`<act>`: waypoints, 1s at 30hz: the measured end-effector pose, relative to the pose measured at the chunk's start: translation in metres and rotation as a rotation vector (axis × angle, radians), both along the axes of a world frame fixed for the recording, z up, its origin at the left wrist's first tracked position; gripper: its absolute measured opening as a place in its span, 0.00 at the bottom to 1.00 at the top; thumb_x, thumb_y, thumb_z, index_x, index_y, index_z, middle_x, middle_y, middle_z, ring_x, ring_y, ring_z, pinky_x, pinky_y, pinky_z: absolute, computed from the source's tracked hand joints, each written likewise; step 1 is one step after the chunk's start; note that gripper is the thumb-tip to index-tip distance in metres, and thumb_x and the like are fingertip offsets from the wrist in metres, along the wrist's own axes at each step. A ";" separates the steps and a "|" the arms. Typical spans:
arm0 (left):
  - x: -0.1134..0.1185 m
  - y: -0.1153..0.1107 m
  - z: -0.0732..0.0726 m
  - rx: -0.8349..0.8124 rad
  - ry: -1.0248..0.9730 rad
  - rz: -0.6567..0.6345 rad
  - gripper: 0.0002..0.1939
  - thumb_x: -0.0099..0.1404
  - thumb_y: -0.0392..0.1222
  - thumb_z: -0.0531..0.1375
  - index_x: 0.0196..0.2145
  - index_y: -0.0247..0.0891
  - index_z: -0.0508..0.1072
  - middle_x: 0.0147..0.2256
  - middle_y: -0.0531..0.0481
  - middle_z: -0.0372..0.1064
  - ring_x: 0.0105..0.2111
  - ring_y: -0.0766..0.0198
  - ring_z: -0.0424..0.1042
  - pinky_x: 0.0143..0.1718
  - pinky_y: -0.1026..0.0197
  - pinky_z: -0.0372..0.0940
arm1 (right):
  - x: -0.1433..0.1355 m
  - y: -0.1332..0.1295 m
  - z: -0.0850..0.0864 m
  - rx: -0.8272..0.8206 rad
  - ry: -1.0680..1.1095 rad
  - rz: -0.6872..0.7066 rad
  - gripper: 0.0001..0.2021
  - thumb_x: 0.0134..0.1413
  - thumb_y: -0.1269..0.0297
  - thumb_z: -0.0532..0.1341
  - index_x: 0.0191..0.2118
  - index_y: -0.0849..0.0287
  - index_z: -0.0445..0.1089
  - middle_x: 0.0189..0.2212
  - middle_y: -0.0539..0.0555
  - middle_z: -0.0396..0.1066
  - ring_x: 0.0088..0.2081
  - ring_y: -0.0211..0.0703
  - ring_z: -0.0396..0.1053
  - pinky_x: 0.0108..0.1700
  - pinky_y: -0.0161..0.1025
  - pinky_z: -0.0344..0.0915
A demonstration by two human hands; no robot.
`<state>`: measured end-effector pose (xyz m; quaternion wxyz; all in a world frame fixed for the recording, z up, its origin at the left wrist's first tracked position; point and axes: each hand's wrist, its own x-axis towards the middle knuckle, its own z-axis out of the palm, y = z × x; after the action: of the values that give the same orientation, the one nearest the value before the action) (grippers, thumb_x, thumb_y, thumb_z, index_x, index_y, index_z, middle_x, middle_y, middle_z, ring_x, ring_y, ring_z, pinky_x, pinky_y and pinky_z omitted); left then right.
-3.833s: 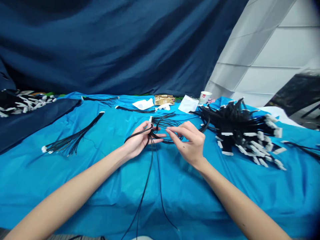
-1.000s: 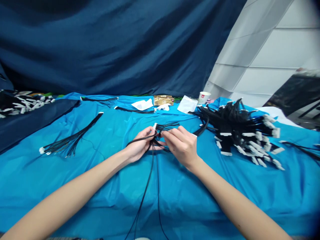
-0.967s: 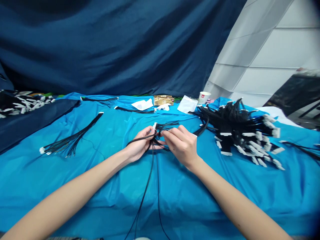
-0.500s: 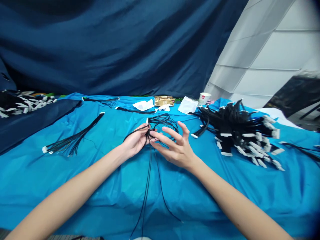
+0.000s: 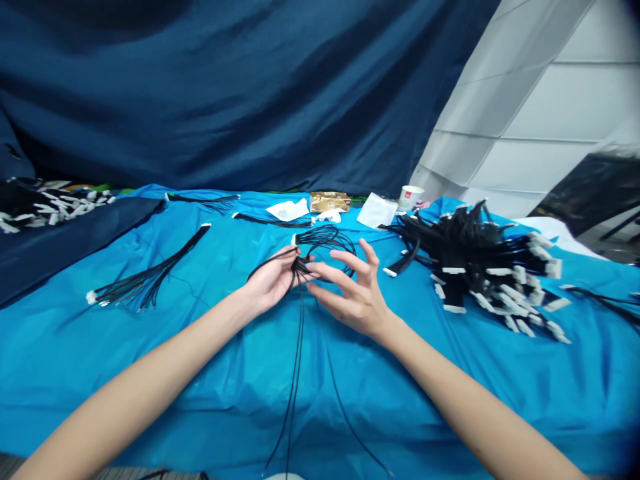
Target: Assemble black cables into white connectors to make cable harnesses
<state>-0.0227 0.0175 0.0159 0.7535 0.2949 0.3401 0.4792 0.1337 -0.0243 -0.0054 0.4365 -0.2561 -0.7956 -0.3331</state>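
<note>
My left hand [image 5: 274, 281] is closed around a wire harness [image 5: 327, 235] of thin black wires, which has a white connector [image 5: 294, 240] at its top end. Most wires loop over to the right behind my fingers, while a few long loose wires [image 5: 299, 360] hang down over the table's front. Just right of the bunch, my right hand [image 5: 353, 290] has its fingers spread and curved, with the lower fingertips close to the wires. Whether those fingertips touch a wire is hard to make out. One separate wire [image 5: 340, 393] trails downward below the right hand.
A large pile of black harnesses [image 5: 480, 267] with white connectors lies right. Another harness [image 5: 155, 270] rests left, beyond it a heap [image 5: 55, 207] on dark cloth. A gold packet [image 5: 330, 202], white papers [image 5: 377, 211] and a paper cup [image 5: 411, 197] stand along the back of the blue cloth [image 5: 210, 373].
My right hand's fingers have shifted slightly right, away from the bunch. The separate wire below has swung right and lower. My left hand keeps its hold on the harness.
</note>
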 end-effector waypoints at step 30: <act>-0.002 -0.004 0.009 0.025 0.001 -0.069 0.08 0.63 0.30 0.47 0.32 0.32 0.65 0.30 0.43 0.71 0.31 0.58 0.74 0.38 0.50 0.67 | 0.000 -0.004 0.005 -0.249 0.152 0.076 0.02 0.49 0.66 0.61 0.30 0.53 0.72 0.39 0.50 0.69 0.46 0.45 0.58 0.54 0.52 0.53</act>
<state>-0.0252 0.0137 0.0250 0.7655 0.3161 0.3239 0.4573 0.1333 -0.0286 -0.0008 0.4724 -0.3026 -0.8046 -0.1946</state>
